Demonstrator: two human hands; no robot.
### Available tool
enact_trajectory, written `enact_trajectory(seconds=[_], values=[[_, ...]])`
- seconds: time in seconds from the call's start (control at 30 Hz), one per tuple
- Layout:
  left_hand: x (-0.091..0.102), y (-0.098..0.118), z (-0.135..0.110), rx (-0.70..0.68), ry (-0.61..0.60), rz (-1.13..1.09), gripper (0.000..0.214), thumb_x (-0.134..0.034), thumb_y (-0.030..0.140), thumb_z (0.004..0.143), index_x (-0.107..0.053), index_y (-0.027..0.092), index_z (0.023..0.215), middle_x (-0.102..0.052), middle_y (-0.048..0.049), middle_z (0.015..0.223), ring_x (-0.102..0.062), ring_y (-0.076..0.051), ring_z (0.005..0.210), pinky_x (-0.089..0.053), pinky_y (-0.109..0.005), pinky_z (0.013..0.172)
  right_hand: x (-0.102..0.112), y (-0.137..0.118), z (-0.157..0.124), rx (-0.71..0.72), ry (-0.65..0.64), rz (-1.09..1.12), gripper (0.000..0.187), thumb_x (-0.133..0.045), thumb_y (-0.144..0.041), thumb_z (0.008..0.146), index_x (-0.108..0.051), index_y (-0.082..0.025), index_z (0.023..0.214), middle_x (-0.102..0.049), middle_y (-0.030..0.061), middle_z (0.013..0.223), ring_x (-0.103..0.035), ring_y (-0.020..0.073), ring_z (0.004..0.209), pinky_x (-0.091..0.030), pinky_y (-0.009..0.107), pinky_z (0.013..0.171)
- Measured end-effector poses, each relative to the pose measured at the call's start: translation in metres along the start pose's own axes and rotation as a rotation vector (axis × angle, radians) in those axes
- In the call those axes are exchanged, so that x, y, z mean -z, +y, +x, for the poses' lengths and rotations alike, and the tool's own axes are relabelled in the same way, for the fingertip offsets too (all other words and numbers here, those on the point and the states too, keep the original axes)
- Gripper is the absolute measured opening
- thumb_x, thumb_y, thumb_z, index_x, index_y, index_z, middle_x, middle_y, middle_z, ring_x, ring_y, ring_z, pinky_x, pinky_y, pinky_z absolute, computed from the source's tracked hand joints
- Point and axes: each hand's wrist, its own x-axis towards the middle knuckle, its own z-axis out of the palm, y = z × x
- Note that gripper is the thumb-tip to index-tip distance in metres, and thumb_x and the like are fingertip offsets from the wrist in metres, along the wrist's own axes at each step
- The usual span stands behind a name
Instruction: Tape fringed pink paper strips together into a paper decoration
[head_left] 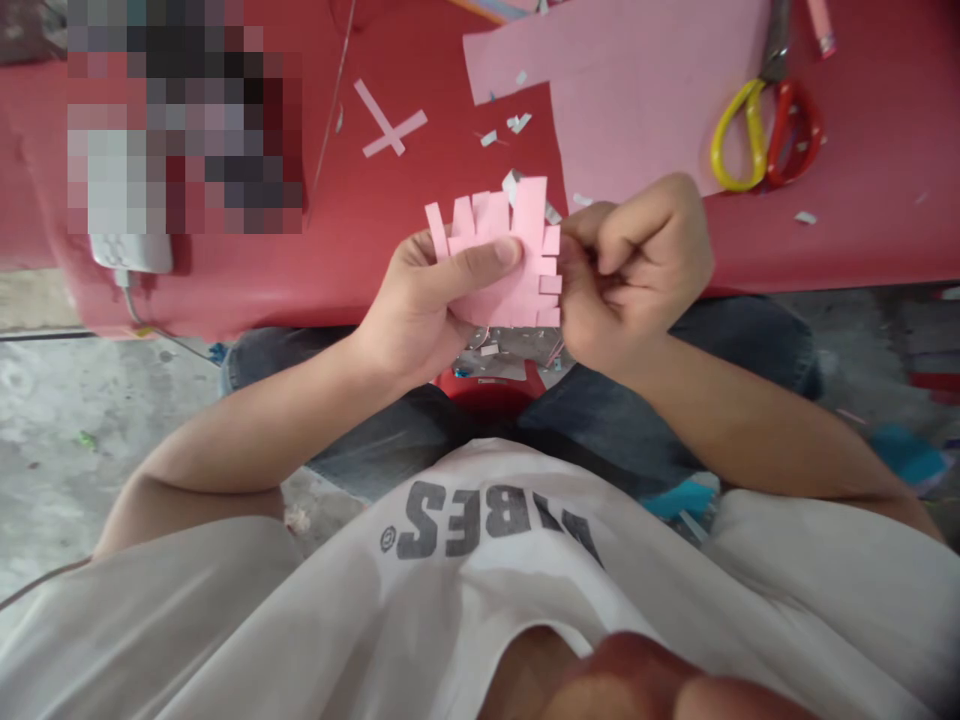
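Above my lap is a small piece of woven pink paper strips [531, 265], with loose ends sticking up along its top and out along its right side. My left hand [416, 305] grips it from the left, thumb pressed flat on its face and the other fingers behind. At its right edge, my right hand [641, 270] is closed, fingers curled and thumb against the short strip ends. Its fingertips are partly hidden. Just beyond, two crossed pink strips [391, 132] lie on the red table [420, 50].
A large pink sheet [637, 110] lies at the back right, under scissors [776, 125] with yellow and red handles. Small white paper scraps [517, 123] are scattered nearby. A white power adapter [135, 252] with a cable is at the left. Blue paper [682, 495] lies on the floor.
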Motion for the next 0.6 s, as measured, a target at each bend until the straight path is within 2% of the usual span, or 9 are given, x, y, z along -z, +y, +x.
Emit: enact_trajectory(seconds=[0.1, 0.17, 0.23, 0.27, 0.3, 0.37, 0.43, 0.5, 0.6], values=[[0.004, 0.007, 0.001, -0.021, 0.017, 0.020, 0.023, -0.085, 0.041, 0.086, -0.079, 0.020, 0.095, -0.079, -0.0012, 0.093, -0.078, -0.029, 0.120, -0.071, -0.037, 0.096, 0.001, 0.002, 0.008, -0.120, 0.009, 0.035, 0.030, -0.045, -0.044, 0.108, -0.028, -0.028, 0.090, -0.051, -0.0020, 0.082, -0.064, 0.0162, 0.074, -0.055, 0.036, 0.069], [0.008, 0.011, 0.003, -0.060, 0.005, 0.035, 0.028, -0.090, 0.043, 0.079, -0.076, 0.022, 0.091, -0.080, -0.0006, 0.105, -0.074, -0.029, 0.128, -0.068, -0.038, 0.103, 0.009, 0.009, 0.021, -0.109, -0.055, -0.002, 0.022, -0.043, -0.043, 0.109, -0.033, -0.029, 0.096, -0.058, 0.0000, 0.091, -0.070, 0.0167, 0.084, -0.056, 0.035, 0.074], [0.013, 0.014, 0.005, -0.084, -0.042, 0.042, 0.034, -0.094, 0.046, 0.074, -0.069, 0.023, 0.082, -0.077, 0.0022, 0.124, -0.068, -0.031, 0.138, -0.064, -0.042, 0.111, 0.019, 0.020, 0.036, -0.059, -0.178, -0.221, 0.013, -0.044, -0.040, 0.109, -0.043, -0.028, 0.104, -0.066, 0.0026, 0.104, -0.072, 0.0182, 0.097, -0.055, 0.037, 0.085], [0.016, 0.014, 0.006, -0.087, -0.069, 0.036, 0.038, -0.094, 0.048, 0.073, -0.066, 0.023, 0.078, -0.074, 0.0042, 0.133, -0.066, -0.032, 0.141, -0.062, -0.044, 0.113, 0.023, 0.027, 0.043, -0.051, -0.300, -0.422, 0.009, -0.047, -0.036, 0.107, -0.049, -0.028, 0.111, -0.070, 0.0033, 0.110, -0.072, 0.0204, 0.102, -0.053, 0.042, 0.097], [0.018, 0.013, 0.007, -0.082, -0.093, 0.023, 0.041, -0.094, 0.049, 0.073, -0.063, 0.022, 0.074, -0.072, 0.0061, 0.139, -0.065, -0.032, 0.141, -0.062, -0.044, 0.113, 0.026, 0.034, 0.048, -0.069, -0.417, -0.622, 0.013, -0.048, -0.032, 0.106, -0.052, -0.028, 0.117, -0.073, 0.0026, 0.110, -0.071, 0.0230, 0.105, -0.048, 0.048, 0.107], [0.022, 0.011, 0.008, -0.066, -0.117, -0.002, 0.040, -0.093, 0.049, 0.073, -0.064, 0.022, 0.073, -0.070, 0.0077, 0.143, -0.068, -0.030, 0.137, -0.062, -0.044, 0.112, 0.029, 0.046, 0.054, -0.128, -0.477, -0.721, 0.022, -0.055, -0.023, 0.099, -0.058, -0.023, 0.121, -0.076, 0.0066, 0.104, -0.070, 0.0266, 0.100, -0.046, 0.055, 0.109], [0.022, 0.008, 0.008, -0.062, -0.125, -0.004, 0.039, -0.093, 0.051, 0.072, -0.066, 0.023, 0.076, -0.071, 0.0067, 0.141, -0.072, -0.029, 0.129, -0.062, -0.043, 0.110, 0.031, 0.050, 0.054, -0.149, -0.487, -0.760, 0.028, -0.060, -0.029, 0.098, -0.060, -0.019, 0.123, -0.077, 0.0131, 0.108, -0.070, 0.0310, 0.102, -0.044, 0.061, 0.110], [0.020, 0.007, 0.008, -0.071, -0.120, 0.010, 0.039, -0.092, 0.053, 0.072, -0.067, 0.024, 0.077, -0.073, 0.0049, 0.137, -0.075, -0.028, 0.123, -0.064, -0.043, 0.108, 0.035, 0.044, 0.050, -0.124, -0.461, -0.771, 0.030, -0.057, -0.038, 0.101, -0.060, -0.020, 0.125, -0.075, 0.0150, 0.120, -0.068, 0.0336, 0.112, -0.042, 0.062, 0.112], [0.015, 0.006, 0.007, -0.082, -0.114, 0.027, 0.037, -0.092, 0.051, 0.075, -0.068, 0.022, 0.077, -0.076, 0.0008, 0.133, -0.078, -0.026, 0.115, -0.066, -0.040, 0.099, 0.044, 0.026, 0.040, 0.009, -0.377, -0.629, 0.026, -0.043, -0.044, 0.108, -0.059, -0.029, 0.121, -0.073, 0.0052, 0.129, -0.066, 0.0243, 0.123, -0.047, 0.047, 0.113]])
